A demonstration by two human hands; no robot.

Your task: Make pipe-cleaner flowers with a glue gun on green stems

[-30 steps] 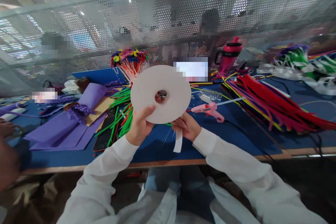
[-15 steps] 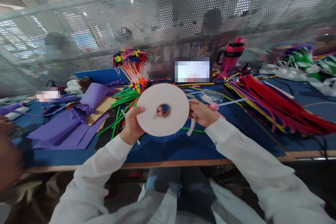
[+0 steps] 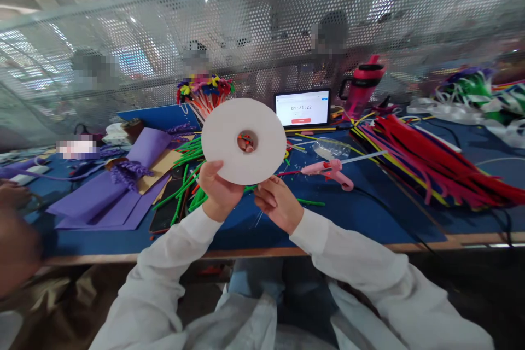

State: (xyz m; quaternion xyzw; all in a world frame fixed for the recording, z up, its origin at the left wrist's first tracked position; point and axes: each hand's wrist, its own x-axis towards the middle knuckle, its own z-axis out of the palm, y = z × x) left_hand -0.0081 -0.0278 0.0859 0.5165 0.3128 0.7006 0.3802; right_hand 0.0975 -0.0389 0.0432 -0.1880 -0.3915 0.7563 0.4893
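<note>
My left hand [image 3: 219, 190] grips the lower edge of a large white tape roll [image 3: 244, 140], holding it upright over the blue table [image 3: 369, 213]; a fingertip shows through its centre hole. Just below and right of the roll, my right hand [image 3: 275, 203] has its fingers curled at the rim. No loose tape end shows, and what those fingers pinch is hidden. Green pipe cleaners [image 3: 192, 169] lie behind the roll. A pink glue gun [image 3: 330, 169] rests to the right.
Purple foam sheets [image 3: 110, 197] lie at the left. Red and yellow strips [image 3: 422, 161] are piled at the right. A tablet [image 3: 302, 108], a pink mug [image 3: 363, 85] and a bunch of craft flowers [image 3: 203, 93] stand by the mesh screen. Another person's hand [image 3: 14, 240] is at far left.
The roll went down and then came back up, a little to the left. My right hand moved from the roll's right edge to below it. The hanging white tape end is out of sight.
</note>
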